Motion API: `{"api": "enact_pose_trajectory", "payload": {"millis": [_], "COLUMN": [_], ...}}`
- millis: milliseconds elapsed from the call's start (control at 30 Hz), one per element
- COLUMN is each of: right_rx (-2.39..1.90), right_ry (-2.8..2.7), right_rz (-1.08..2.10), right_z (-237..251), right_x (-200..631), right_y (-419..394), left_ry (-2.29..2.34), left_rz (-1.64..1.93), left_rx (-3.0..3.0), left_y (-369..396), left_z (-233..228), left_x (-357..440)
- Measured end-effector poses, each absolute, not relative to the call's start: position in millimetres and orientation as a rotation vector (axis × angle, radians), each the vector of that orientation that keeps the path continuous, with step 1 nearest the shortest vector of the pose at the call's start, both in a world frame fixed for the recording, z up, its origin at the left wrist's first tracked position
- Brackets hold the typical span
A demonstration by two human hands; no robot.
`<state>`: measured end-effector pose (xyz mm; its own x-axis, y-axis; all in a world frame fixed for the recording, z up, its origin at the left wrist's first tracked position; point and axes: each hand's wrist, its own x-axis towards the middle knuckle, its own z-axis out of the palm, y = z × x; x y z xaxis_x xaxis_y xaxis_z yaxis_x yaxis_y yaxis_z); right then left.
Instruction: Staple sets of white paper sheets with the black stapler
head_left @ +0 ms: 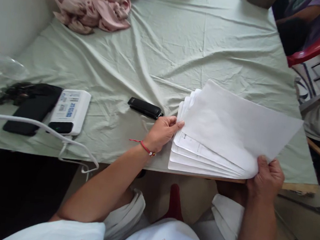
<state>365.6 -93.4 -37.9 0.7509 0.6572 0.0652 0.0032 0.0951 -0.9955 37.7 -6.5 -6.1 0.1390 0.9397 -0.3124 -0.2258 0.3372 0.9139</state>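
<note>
1. White paper sheets form a fanned stack [202,154] at the near edge of the table [166,52], which is covered with pale green cloth.
2. The right hand [266,179] pinches the raised top sheet [238,127] at its near corner.
3. The left hand [163,131] grips the stack's left edge, fingertips on the paper.
4. A black stapler [145,108] lies just beyond the left hand.
5. Further left: white power bank [70,111], black phone [32,109], white cable [61,140].
6. Pink cloth [88,5] lies at the far left corner.

Head-worn view, looking steeply down, close over table [166,52] edge
</note>
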Motion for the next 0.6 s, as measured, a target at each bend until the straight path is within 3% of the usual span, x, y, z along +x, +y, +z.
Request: {"api": "enact_pose_trajectory", "payload": {"millis": [600], "right_rx": [-1.325], "right_ry": [-0.575], "right_rz": [0.524], "right_z": [-34], "right_x": [366], "right_y": [-94], "left_ry": [0.869], "left_rz": [1.122], "left_rx": [0.767], "left_y": [1], "left_z": [-9], "left_x": [31]}}
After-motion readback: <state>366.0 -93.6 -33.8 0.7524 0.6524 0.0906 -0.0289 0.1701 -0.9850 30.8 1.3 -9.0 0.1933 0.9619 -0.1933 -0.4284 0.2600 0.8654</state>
